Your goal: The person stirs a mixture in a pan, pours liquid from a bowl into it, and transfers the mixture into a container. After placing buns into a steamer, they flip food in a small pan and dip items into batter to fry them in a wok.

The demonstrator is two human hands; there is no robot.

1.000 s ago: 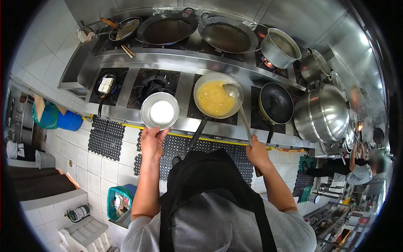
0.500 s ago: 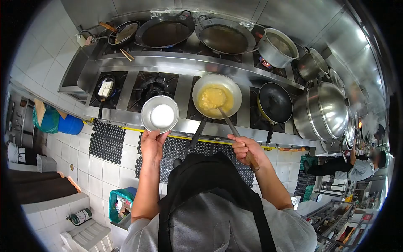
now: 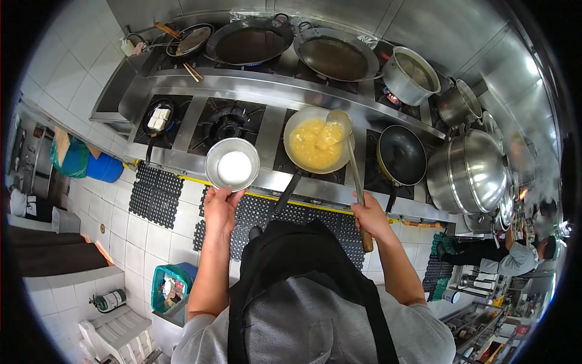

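With my left hand [image 3: 222, 203] I hold a metal bowl [image 3: 211, 159] by its near rim; a white substance [image 3: 234, 167] lies inside. My right hand [image 3: 371, 213] is closed round the handle of a long ladle [image 3: 356, 176]. The ladle's head is tilted over the right side of a pan [image 3: 290, 119] on the front burners. Yellow, lumpy liquid [image 3: 312, 145] fills that pan, and its black handle [image 3: 286, 193] points toward me. The bowl is left of the pan, apart from it.
A small black pan [image 3: 151, 134] holds white blocks at far left. An empty black pan [image 3: 401, 155] is to the right. Behind are two wide pans [image 3: 249, 45] [image 3: 333, 54] and a pot [image 3: 410, 77]. A large steamer [image 3: 467, 173] and a co-worker [image 3: 515, 258] are at right.
The ladle has moved right and up from the middle of the yellow liquid to the pan's right edge. My right hand has shifted right. The whole view has shifted slightly.
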